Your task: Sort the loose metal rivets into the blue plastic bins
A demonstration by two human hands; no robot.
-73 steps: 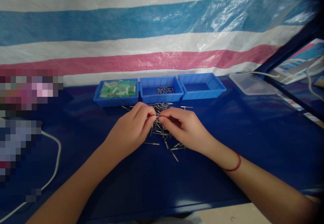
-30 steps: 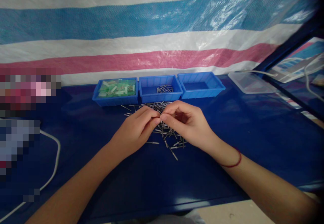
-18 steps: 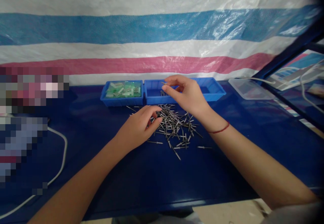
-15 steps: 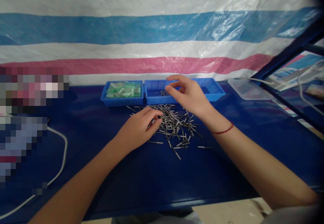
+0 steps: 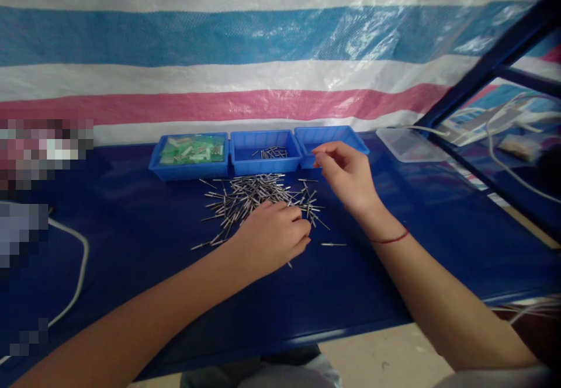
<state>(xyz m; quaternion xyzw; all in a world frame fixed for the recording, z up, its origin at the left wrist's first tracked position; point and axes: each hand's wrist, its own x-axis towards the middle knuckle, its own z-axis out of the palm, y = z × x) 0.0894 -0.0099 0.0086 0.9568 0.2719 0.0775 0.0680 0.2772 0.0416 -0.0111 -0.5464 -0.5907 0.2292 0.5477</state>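
A loose pile of blind rivets (image 5: 258, 189) lies on the dark blue table. My left hand (image 5: 276, 236) reaches over the near right side of the pile, fingers curled down and closed; whatever is in them is hidden. My right hand (image 5: 350, 175) hovers in front of the right blue bin (image 5: 313, 135), thumb and fingertips brought together. Anything in that pinch is too small to make out. Several rivets lie in the middle blue bin (image 5: 265, 167). A single rivet (image 5: 333, 244) rests apart, right of my left hand.
The left blue bin (image 5: 190, 170) holds a green plastic bag with rivets. A clear plastic lid (image 5: 412, 145) lies at the back right, beside a dark metal frame (image 5: 468, 93). A white cable (image 5: 83, 259) runs along the left. Striped sheeting hangs behind.
My left hand has moved right across the pile and its fingers have curled in. My right hand has shifted right, away from the middle bin, its fingers drawn together. The view has shifted.
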